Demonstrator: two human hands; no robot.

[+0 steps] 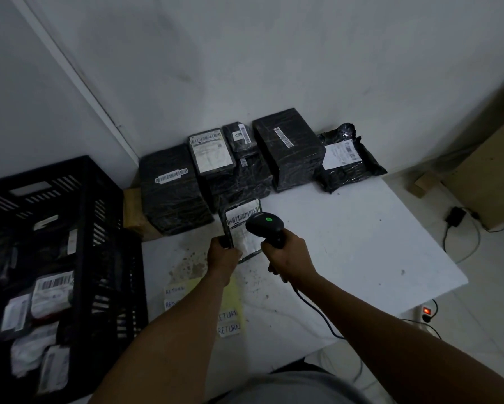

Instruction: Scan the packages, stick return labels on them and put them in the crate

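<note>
A black slatted plastic crate (pixel 99 199) is standing at the far left, holding several wrapped parcels with white barcode labels (pixel 52 298). Just beside it, the white table (pixel 361 243) is carrying a row of black plastic-wrapped packages (pixel 175 193) sitting against the wall, from a large box on the left to a crumpled black poly mailer (pixel 347 158) on the right. Near the front edge of the table, a yellow sheet with handwritten white RETURN labels (pixel 229 323) is lying partly under the left forearm. The left hand (pixel 223 258) is gripping the lower left corner of a small flat black package with a white shipping label (pixel 240 217), holding it tilted up above the table, just in front of the row. The right hand (pixel 288 258) is clenching the handle of a black handheld barcode scanner (pixel 263 225), whose head is hovering over the label's barcode and showing a green light on top. A dark cable (pixel 314 310) is running from the scanner's handle down past the right forearm. To the right of the table, a black adapter (pixel 456 215) and a white power strip with a lit red switch (pixel 425 312) are lying on the floor.
</note>
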